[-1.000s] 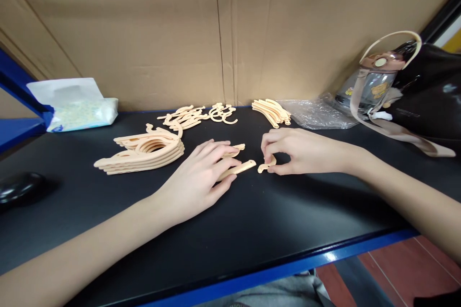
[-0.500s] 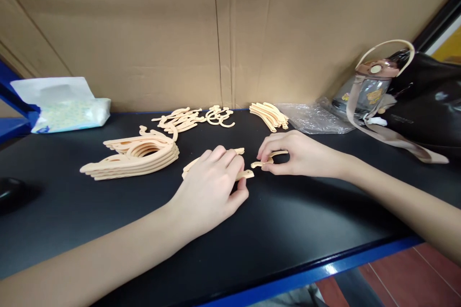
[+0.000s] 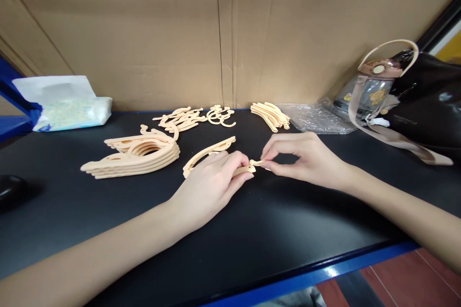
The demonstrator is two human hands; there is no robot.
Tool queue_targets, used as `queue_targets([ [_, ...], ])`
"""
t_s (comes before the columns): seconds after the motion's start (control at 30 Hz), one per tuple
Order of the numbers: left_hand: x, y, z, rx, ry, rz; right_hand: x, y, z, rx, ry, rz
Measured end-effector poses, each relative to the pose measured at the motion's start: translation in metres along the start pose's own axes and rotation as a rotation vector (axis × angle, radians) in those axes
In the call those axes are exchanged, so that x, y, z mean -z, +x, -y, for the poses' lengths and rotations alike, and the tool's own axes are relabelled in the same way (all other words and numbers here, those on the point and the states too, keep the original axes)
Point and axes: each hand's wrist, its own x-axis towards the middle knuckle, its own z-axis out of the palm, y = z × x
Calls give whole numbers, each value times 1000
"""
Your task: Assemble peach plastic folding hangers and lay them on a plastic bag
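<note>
My left hand (image 3: 212,180) is closed around a cream plastic clothes hanger (image 3: 209,150), its palm over the middle. The hanger's far arm shows beyond the knuckles, and its near end sticks out past the thumb. My right hand (image 3: 298,156) pinches a small, slim cream hanger piece (image 3: 258,162) between thumb and fingertips. That piece meets the near end of the hanger, beside my left thumb; whether it is fitted in cannot be seen. To the left lies a stack of cream hangers (image 3: 158,159) with their hooks at the back.
Loose hanger parts (image 3: 183,119), hooks (image 3: 220,116) and a pile of hanger arms (image 3: 270,116) lie along the cardboard wall (image 3: 162,33). A plastic bag (image 3: 319,117), strapped bottle (image 3: 374,88) and black bag (image 3: 428,105) sit right. Tissues (image 3: 72,110) and a black mouse (image 3: 10,192) are left.
My right hand has brought the small hanger piece left, up to the hanger's end. My left thumb and fingers have closed on that end, and the hanger's far arm has tilted slightly.
</note>
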Motion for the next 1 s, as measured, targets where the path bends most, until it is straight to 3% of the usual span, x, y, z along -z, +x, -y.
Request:
queue_targets([
  [0.27, -2, -3, 3, 39, -152, -34, 1, -2, 1, 48, -33, -6],
  [0.53, -1, -1, 3, -63, -105, -2, -1, -3, -1, 76, 34, 64],
  [1.0, -1, -1, 0, -82, -80, 33, 2, 5, -9, -516, 662, 334],
])
